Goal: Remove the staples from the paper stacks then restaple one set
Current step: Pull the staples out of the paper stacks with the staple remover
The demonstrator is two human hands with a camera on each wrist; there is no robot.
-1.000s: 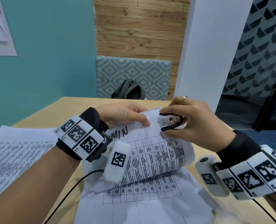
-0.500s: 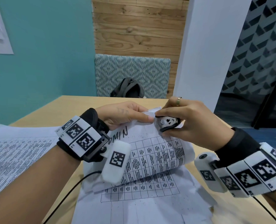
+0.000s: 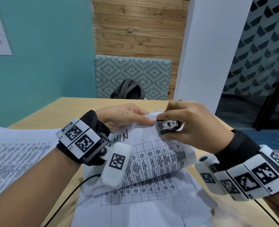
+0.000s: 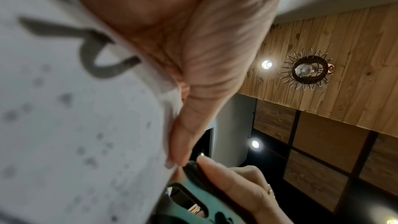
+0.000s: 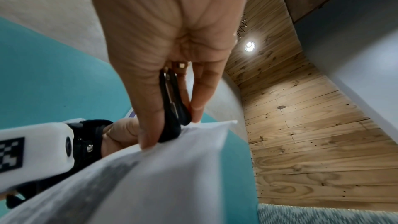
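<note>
Left hand (image 3: pixel 127 117) pinches the lifted corner of the paper stack (image 3: pixel 153 159). Right hand (image 3: pixel 192 128) squeezes the staple remover (image 3: pixel 168 126) against that corner, between both hands. Staple itself hidden; removal apparently under way, restapling not begun.

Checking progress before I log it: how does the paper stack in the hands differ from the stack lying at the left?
The held stack is lifted and curled off the table; the left stack lies flat. The left hand pinches the held stack's top corner while the right hand squeezes a staple remover there; nothing touches the left stack. Both are white sheets printed with tables.
</note>
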